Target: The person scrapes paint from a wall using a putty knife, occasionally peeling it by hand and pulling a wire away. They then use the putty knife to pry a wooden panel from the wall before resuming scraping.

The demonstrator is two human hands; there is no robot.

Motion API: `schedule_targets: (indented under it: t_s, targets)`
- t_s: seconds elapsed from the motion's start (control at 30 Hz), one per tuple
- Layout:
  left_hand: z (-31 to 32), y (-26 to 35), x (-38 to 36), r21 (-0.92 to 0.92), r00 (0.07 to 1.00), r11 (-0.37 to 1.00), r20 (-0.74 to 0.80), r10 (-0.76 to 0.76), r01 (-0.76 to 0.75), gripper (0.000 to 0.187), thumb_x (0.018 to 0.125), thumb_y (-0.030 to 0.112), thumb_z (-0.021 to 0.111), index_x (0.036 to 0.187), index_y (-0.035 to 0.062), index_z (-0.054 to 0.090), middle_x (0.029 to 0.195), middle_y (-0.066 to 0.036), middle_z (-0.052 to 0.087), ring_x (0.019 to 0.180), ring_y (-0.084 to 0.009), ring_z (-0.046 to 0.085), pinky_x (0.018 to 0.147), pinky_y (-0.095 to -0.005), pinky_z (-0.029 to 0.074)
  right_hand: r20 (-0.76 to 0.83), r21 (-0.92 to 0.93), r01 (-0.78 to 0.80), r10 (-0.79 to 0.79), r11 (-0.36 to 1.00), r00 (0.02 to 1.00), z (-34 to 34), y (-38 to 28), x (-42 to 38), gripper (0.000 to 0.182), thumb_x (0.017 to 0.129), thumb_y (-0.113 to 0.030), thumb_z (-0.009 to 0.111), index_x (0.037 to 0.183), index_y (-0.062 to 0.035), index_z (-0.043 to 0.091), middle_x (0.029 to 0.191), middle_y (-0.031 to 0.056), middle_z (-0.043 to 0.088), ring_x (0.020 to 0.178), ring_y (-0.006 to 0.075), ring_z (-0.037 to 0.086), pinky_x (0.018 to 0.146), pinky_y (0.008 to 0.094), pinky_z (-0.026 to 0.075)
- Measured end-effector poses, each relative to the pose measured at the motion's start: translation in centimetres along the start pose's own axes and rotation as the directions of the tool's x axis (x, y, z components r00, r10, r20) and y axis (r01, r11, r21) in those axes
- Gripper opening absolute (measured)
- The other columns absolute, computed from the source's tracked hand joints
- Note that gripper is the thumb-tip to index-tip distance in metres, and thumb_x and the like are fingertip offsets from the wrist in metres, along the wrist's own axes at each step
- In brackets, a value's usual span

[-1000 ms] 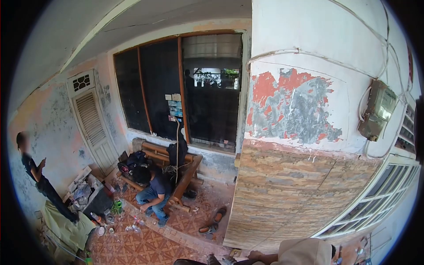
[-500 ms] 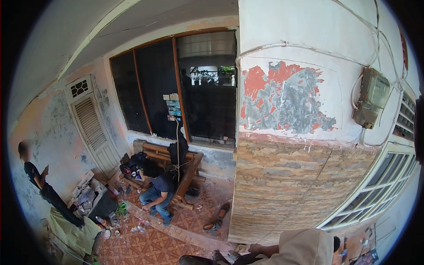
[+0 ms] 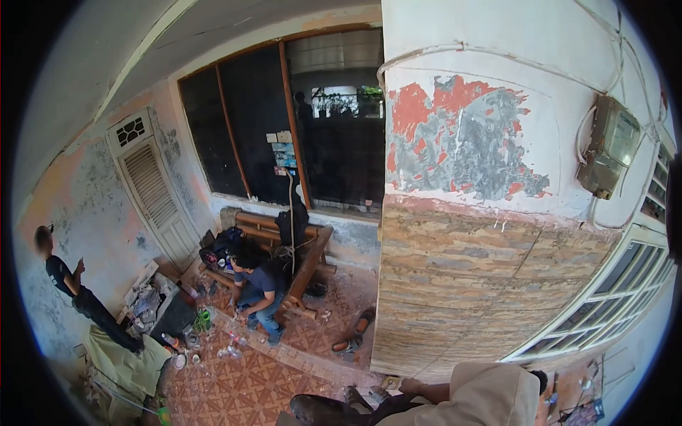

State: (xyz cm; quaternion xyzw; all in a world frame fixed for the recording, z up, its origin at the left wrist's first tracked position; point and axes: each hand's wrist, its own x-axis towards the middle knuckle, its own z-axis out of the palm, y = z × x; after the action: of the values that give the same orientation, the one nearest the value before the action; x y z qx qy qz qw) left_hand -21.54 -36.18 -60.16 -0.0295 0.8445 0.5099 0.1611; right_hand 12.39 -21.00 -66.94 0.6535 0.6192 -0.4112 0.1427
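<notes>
Neither my left hand nor my right hand shows in the head view. Along the lower edge is a person in a beige top (image 3: pixel 494 397), seen from above. That person's bare hand (image 3: pixel 410 386) lies close to the foot of the tiled wall; what it holds, if anything, is too small to tell. Beside it is a small yellowish object (image 3: pixel 389 383). Before me stands a wall with brown stone-pattern tiles (image 3: pixel 455 284). Above these tiles, a rough grey and red patch (image 3: pixel 469 145) breaks the white paint.
An electric meter (image 3: pixel 612 142) hangs beside the patch. Another person sits near a wooden bench (image 3: pixel 311 273). A third person (image 3: pixel 71 284) stands at the left. Shoes (image 3: pixel 348 345), bottles and debris lie on the patterned floor (image 3: pixel 213 383). A barred window (image 3: pixel 604 298) is at the right.
The view has tilted slightly down, so the walls, bench and shoes appear shifted. The seated person's head and arms have changed position slightly.
</notes>
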Motion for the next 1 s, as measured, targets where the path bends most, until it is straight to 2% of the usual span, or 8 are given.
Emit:
schedule_targets:
  t_s: [0.3,0.63,0.7,0.77,0.9,0.93,0.97,1.0]
  targets:
    - [-2.1,3.8,-1.8,-0.173,0.963,0.967,0.225,-0.146,0.187,0.063,0.106,0.046,0.053,0.156,0.0099,0.04,0.123,-0.024,0.066,0.117,-0.0312,0.064,0.096,-0.0514,0.053,0.051,0.014,-0.03,0.029,0.999,0.998,2.2,1.8,2.2,0.048,0.085,-0.034,0.066,0.122,-0.0034,0.073,0.125,0.025,0.071,0.118,0.04,0.068,0.101,0.0491,0.054]
    - [-0.2,10.0,-4.1,-0.324,0.803,0.872,0.364,0.472,-0.366,0.027,0.104,0.027,0.053,0.126,0.0099,0.051,0.094,-0.011,0.059,0.085,-0.0195,0.058,0.073,-0.0369,0.049,0.023,0.001,0.155,-0.155,0.988,0.988,-1.1,-3.4,-0.7,0.045,0.09,-0.033,0.06,0.118,0.0005,0.073,0.114,0.025,0.074,0.104,0.0435,0.071,0.094,0.0527,0.055]
    - [1.1,12.8,-4.7,-0.368,0.724,0.805,0.365,0.585,-0.465,0.02,0.104,0.023,0.053,0.119,0.01,0.053,0.088,-0.008,0.057,0.079,-0.0172,0.057,0.068,-0.034,0.048,0.014,0.115,0.567,-0.572,0.816,0.82,-0.3,-4.7,1.9,0.07,0.098,-0.062,0.051,0.12,0.0008,0.071,0.106,0.0229,0.075,0.093,0.0359,0.074,0.08,0.049,0.059]
    - [2.0,15.4,-5.8,-0.404,0.635,0.732,0.368,0.679,-0.549,0.013,0.104,0.019,0.053,0.113,0.01,0.056,0.083,-0.005,0.056,0.072,-0.0148,0.056,0.063,-0.0311,0.048,0.202,0.513,0.303,-0.456,0.803,0.867,-7.4,-12.1,-6.1,0.068,0.103,-0.062,0.046,0.123,-0.0019,0.069,0.095,0.0168,0.075,0.08,0.0251,0.073,0.062,0.0398,0.058]
    - [3.4,22.1,-10.1,-0.456,0.479,0.616,0.388,0.787,-0.643,0.007,0.104,0.014,0.053,0.104,0.01,0.059,0.074,-0.001,0.054,0.063,-0.0113,0.054,0.056,-0.0268,0.046,0.082,0.825,0.324,-0.665,0.464,0.742,-13.7,-20.6,-13.5,0.049,0.107,-0.048,0.05,0.117,-0.0031,0.068,0.082,0.0077,0.068,0.063,0.0157,0.065,0.05,0.0302,0.051]
    - [3.3,25.5,-12.3,-0.543,0.642,0.821,0.569,0.515,-0.178,0.011,0.104,0.011,0.054,0.096,0.0083,0.06,0.073,0.0,0.052,0.062,-0.0115,0.053,0.057,-0.0277,0.046,0.088,0.827,0.315,-0.659,0.467,0.747,-14.6,-22.1,-14.3,0.049,0.107,-0.048,0.05,0.117,-0.0031,0.068,0.082,0.0077,0.068,0.063,0.0157,0.065,0.05,0.0302,0.051]
    - [2.9,26.8,-13.5,-0.492,0.63,0.804,0.751,0.197,0.335,0.018,0.105,0.009,0.054,0.088,0.0067,0.061,0.072,0.002,0.051,0.062,-0.0116,0.052,0.059,-0.0285,0.045,-0.254,0.664,0.648,-0.702,0.373,0.665,-15.1,-23.5,-15.1,0.044,0.108,-0.042,0.051,0.118,-0.0021,0.067,0.081,0.0068,0.067,0.064,0.0153,0.064,0.051,0.0309,0.05]
    - [3.7,25.7,-13.2,-0.488,0.645,0.804,0.743,0.178,0.339,0.018,0.105,0.009,0.054,0.088,0.0067,0.061,0.072,0.002,0.051,0.062,-0.0116,0.052,0.059,-0.0285,0.045,-0.531,0.383,0.882,-0.716,0.274,0.453,-15.0,-23.9,-15.7,0.039,0.109,-0.036,0.052,0.119,-0.0011,0.067,0.08,0.006,0.065,0.065,0.0149,0.064,0.052,0.0316,0.049]
